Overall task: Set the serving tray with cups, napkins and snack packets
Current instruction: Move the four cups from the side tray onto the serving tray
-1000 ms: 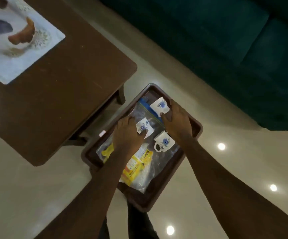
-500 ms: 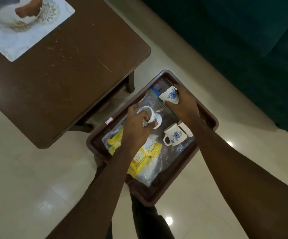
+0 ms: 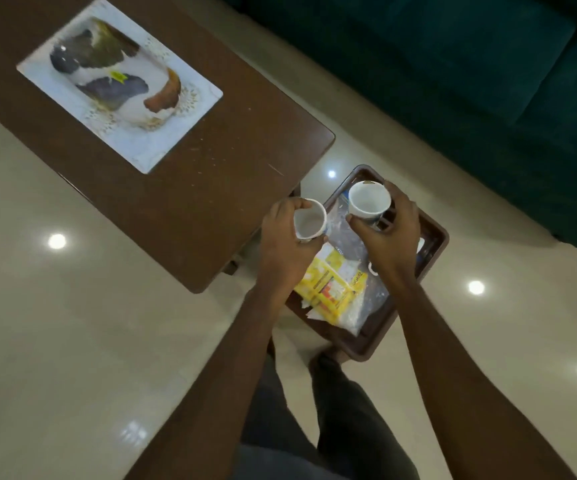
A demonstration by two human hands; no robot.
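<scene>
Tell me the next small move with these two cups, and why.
Probably set both white ceramic cups on the dark wooden table beside them. The left grip holds one, the right grip the other, both off the brown plastic tray, whose floor is largely covered by a clear plastic bag of yellow packets, leaving little flat room.

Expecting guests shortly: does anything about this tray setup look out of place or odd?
The serving tray sits on the floor beside the table, not on it, and its yellow snack packets lie inside a clear plastic bag. The left hand holds one empty cup, the right hand another cup; nothing looks spilled.
</scene>
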